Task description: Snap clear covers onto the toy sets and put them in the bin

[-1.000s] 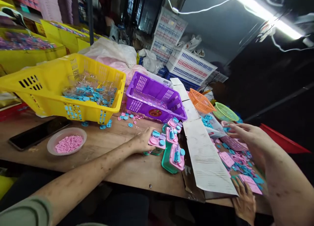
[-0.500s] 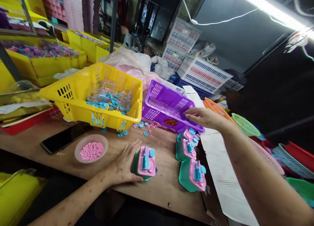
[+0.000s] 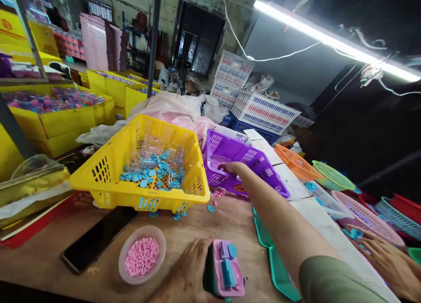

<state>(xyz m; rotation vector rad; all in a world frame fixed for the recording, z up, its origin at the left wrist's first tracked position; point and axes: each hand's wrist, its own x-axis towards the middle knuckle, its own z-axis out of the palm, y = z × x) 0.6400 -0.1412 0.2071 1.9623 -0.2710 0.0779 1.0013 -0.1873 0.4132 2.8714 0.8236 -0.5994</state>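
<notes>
In the head view my left hand (image 3: 189,272) is wrapped round the side of a small toy box (image 3: 228,268). It has a pink top with purple and blue parts, and a green base. My right hand (image 3: 233,167) reaches into a purple basket (image 3: 256,162) holding small, clear-looking purplish pieces; its fingertips are partly hidden there. Under my right forearm lie green open-sided cases (image 3: 281,274), partly covered by the arm. Left of my left hand stands a bowl (image 3: 123,261) of small pink pieces (image 3: 142,256).
A yellow basket (image 3: 108,191) holds blue discs and clear plastic parts. A black phone (image 3: 98,239) lies before it. Loose pink and blue bits (image 3: 211,208) are scattered on the table. At right, another person's hands (image 3: 384,259) work near a pink basket (image 3: 371,219).
My right hand has moved left and deeper into the purple basket. The view has shifted, so the table things sit lower. Another person's hands have come into view at right.
</notes>
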